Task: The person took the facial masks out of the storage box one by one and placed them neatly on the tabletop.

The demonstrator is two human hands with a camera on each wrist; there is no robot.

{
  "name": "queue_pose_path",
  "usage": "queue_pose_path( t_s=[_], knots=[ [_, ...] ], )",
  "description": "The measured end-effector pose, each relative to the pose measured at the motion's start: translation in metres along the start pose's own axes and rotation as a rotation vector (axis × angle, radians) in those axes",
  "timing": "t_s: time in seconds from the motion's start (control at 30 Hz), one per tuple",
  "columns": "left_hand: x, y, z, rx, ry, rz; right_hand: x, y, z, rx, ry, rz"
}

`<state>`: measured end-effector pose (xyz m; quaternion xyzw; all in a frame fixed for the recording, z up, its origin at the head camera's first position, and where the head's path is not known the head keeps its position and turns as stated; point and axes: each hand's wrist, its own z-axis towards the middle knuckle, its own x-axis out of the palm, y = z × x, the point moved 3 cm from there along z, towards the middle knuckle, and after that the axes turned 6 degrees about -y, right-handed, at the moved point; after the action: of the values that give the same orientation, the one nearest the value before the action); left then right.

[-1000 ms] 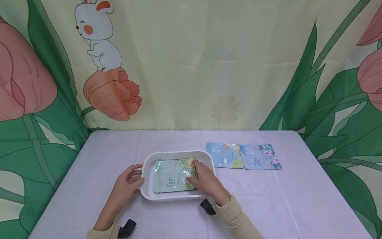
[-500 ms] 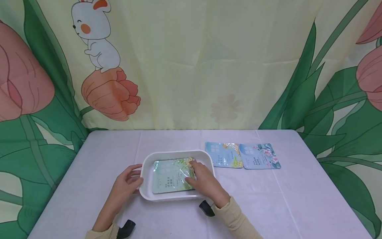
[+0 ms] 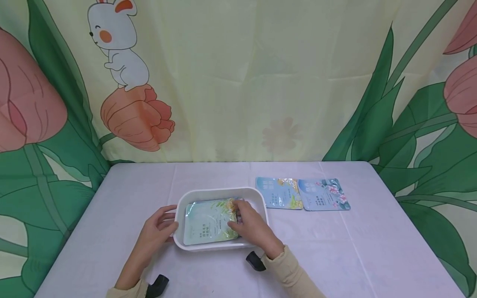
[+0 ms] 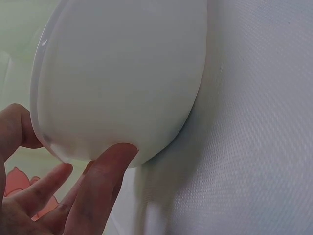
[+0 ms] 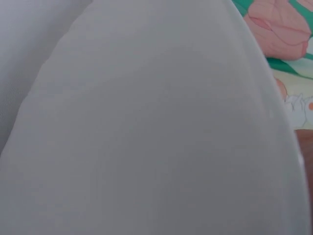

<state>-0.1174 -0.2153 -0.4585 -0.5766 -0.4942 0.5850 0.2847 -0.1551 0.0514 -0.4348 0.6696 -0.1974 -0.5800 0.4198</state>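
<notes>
In the head view, a pale green sheet mask packet [image 3: 208,223] with leaf and flower print is inside a white tray [image 3: 261,198]. My right hand [image 3: 255,225] reaches over the tray's right side and pinches the packet's right edge between thumb and fingers. A sliver of darker, purplish print shows by the fingertips at that edge. My left hand [image 3: 158,229] holds the tray's left end. Its thumb [image 4: 105,181] presses the tray's outer wall in the left wrist view, with other fingertips at the rim. The tray's wall [image 5: 146,122] fills most of the right wrist view, hiding the right fingers.
Two blue mask packets, one with yellow print [image 3: 279,193] and one with pink flowers [image 3: 324,194], lie side by side right of the tray. A white cloth covers the table [image 3: 354,256]. Behind it hangs a printed curtain [image 3: 238,82].
The green packet has slid left and slightly towards the front inside the tray, with my right hand moving along. My left hand keeps its hold on the tray.
</notes>
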Motion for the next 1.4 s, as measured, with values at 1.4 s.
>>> queue_pose_path(
  t_s=[1.4],
  knots=[
    [0.0010, 0.0007, 0.0018, -0.037, -0.002, 0.023, -0.0003, -0.0029, 0.0037, -0.014, 0.112, 0.110]
  ],
)
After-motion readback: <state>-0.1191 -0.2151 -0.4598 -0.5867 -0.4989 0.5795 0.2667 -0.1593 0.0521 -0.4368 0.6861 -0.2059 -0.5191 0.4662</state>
